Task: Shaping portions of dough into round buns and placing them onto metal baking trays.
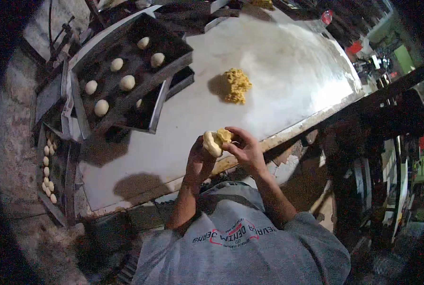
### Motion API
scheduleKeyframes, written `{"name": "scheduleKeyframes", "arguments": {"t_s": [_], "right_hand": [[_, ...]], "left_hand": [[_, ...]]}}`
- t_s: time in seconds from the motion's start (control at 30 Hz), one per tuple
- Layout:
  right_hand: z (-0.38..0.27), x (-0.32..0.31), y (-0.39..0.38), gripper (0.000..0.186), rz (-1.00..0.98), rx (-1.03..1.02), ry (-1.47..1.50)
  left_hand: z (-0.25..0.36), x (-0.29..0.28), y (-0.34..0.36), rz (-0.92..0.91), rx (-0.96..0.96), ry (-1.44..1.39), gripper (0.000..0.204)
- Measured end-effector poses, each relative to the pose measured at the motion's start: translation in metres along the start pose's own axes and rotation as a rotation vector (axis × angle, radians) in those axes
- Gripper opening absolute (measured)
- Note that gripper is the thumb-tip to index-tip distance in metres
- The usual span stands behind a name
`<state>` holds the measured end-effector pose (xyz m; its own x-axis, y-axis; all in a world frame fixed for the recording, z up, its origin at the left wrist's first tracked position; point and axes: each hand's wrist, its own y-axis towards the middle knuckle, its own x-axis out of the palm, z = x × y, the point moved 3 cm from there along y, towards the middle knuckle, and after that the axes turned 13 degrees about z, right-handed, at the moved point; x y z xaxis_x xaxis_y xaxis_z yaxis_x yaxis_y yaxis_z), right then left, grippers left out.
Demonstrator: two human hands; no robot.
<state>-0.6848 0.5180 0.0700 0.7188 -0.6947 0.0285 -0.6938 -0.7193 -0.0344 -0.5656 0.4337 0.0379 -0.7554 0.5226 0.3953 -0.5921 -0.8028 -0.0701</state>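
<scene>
Close to the table's near edge, my left hand (pixel 202 154) cups a piece of pale dough (pixel 212 144), its fingers mostly hidden behind it. My right hand (pixel 244 148) pinches a lump of yellow filling (pixel 224 136) between thumb and fingers, pressed against the dough's right side. Farther out on the table lies a crumbly heap of the same yellow filling (pixel 238 86), apart from both hands.
A dark metal tray (pixel 178 61) with several round dough balls (pixel 127 83) rests at the left, stacked over another tray (pixel 158 107). At the far left a lower tray (pixel 70 183) holds more dough balls. The pale tabletop (pixel 288 61) has a worn near edge.
</scene>
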Motion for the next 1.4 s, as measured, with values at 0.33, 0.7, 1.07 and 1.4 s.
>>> {"name": "scheduleKeyframes", "arguments": {"t_s": [0.33, 0.7, 1.07, 1.4], "right_hand": [[-0.020, -0.053, 0.004, 0.023, -0.186, -0.124, -0.245], [-0.008, -0.011, 0.005, 0.021, -0.417, -0.006, -0.313], [0.016, 0.092, -0.040, 0.018, -0.284, 0.098, -0.336], [0.077, 0.073, 0.012, 0.033, 0.126, -0.206, 0.168]], "left_hand": [[-0.028, 0.031, -0.011, -0.093, -0.059, 0.237, 0.044], [-0.021, -0.009, -0.035, 0.040, -0.131, 0.113, 0.046], [-0.029, -0.112, -0.045, 0.172, -0.122, -0.153, 0.044], [-0.058, -0.212, -0.081, 0.546, -0.437, -0.478, 0.042]]}}
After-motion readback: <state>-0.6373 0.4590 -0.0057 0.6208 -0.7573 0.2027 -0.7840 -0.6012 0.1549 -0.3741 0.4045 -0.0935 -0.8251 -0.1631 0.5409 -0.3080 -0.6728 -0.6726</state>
